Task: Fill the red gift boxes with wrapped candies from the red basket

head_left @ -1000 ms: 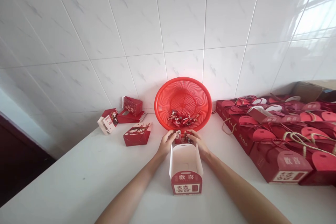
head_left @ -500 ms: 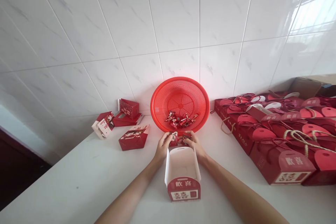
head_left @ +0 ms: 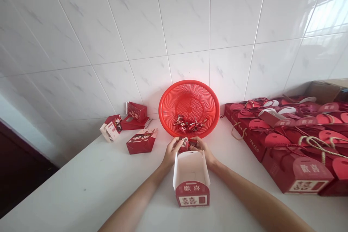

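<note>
Indoors — white tabletop, tiled wall, left hand, right hand — both pinching red packets

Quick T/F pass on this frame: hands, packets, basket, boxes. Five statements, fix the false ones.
1. Beyond the open red-and-white cardboard box, the left hand and right hand hold small printed red-wrapped packets. True.
2. The round red plastic mesh basket contains nothing. False: more red-wrapped packets lie in its lower part.
3. The basket stands between the hands and the white tiled wall. True.
4. The open box is filled to its rim with packets. False: its white inner walls and floor show.
5. Rows of red cardboard boxes with cords stand on the right side of the white table. True.
</note>
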